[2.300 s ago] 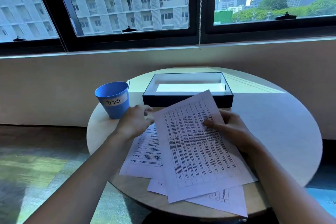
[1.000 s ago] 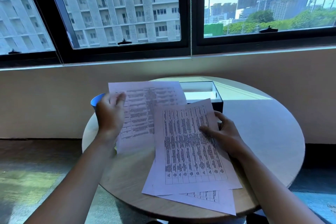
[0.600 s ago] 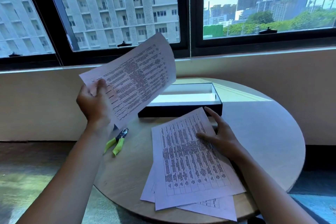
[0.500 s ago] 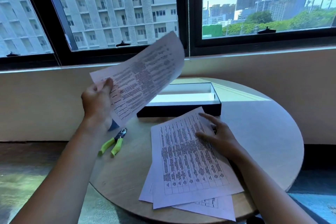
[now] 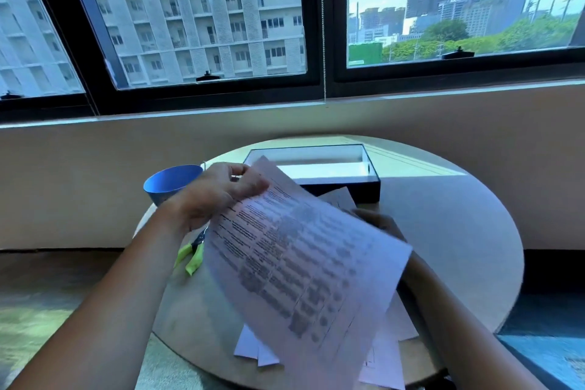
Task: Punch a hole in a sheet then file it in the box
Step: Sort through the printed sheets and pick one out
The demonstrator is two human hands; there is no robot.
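Observation:
My left hand (image 5: 218,196) grips a printed sheet (image 5: 304,266) by its top left corner and holds it tilted above the round table (image 5: 449,231). The sheet is blurred and covers most of the paper pile (image 5: 389,345) below. My right hand (image 5: 380,223) shows only partly behind the sheet's right edge; whether it holds anything I cannot tell. A hole punch with lime-green handles (image 5: 191,255) lies on the table under my left wrist. The open black box (image 5: 335,182) with a white inside stands at the table's far side.
A blue cup (image 5: 167,184) stands at the far left of the table, just behind my left hand. A low wall and dark-framed windows rise beyond the table. Floor shows to the left and a blue rug to the right.
My left hand has brought the sheet down from high on the left to low over the pile, in front of my right hand. The blue cup is back in sight.

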